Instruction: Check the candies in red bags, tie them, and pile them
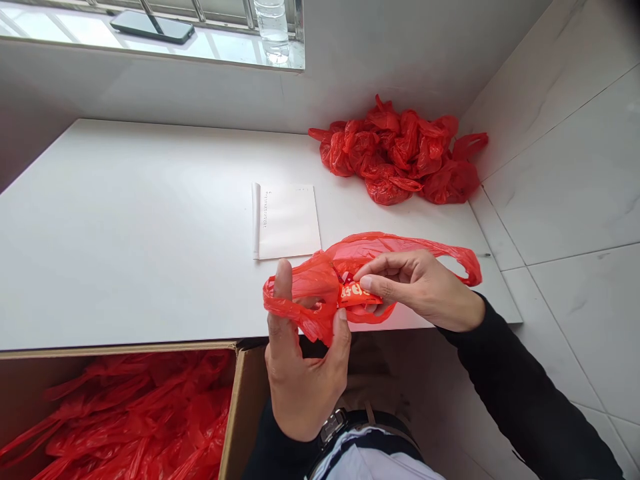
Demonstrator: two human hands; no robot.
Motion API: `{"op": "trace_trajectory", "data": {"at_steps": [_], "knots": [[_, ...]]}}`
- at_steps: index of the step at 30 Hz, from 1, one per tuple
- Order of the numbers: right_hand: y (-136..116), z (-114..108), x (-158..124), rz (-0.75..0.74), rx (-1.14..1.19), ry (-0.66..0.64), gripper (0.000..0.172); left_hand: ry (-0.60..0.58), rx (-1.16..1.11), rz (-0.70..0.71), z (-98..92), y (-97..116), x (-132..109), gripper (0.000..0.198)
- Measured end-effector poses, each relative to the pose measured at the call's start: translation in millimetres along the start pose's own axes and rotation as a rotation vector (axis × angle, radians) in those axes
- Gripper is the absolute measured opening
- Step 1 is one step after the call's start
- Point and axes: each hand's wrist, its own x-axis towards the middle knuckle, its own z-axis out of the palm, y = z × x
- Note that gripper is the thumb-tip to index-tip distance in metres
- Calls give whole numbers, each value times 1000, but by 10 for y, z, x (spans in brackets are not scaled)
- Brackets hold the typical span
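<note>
A thin red plastic bag (385, 248) lies stretched between my hands at the table's front edge. The left handle loops round the upright index finger of my left hand (307, 380), whose thumb presses near the bag's opening. My right hand (423, 287) is pinched on a small red packet (353, 292) with pale lettering, at the mouth of the bag. The bag's right handle spreads out beyond my right wrist. What lies inside the bag is mostly hidden.
Several knotted red bags (400, 150) are heaped in the table's back right corner. A white booklet (289, 221) lies on the white table (135, 233). An open cardboard box (231, 407) of red bags stands front left. The windowsill holds a phone (153, 27) and bottle (273, 30).
</note>
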Motion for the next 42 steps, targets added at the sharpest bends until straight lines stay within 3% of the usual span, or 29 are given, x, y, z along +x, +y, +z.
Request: {"op": "trace_trajectory", "data": {"at_steps": [15, 33, 42], "knots": [[8, 0, -20, -70, -12, -8, 21, 2, 3, -54, -22, 29, -10, 96], [9, 19, -49, -131, -48, -57, 28, 3, -27, -49, -18, -10, -25, 92], [122, 96, -10, -196, 27, -80, 20, -24, -144, -206, -39, 94, 39, 82]]}}
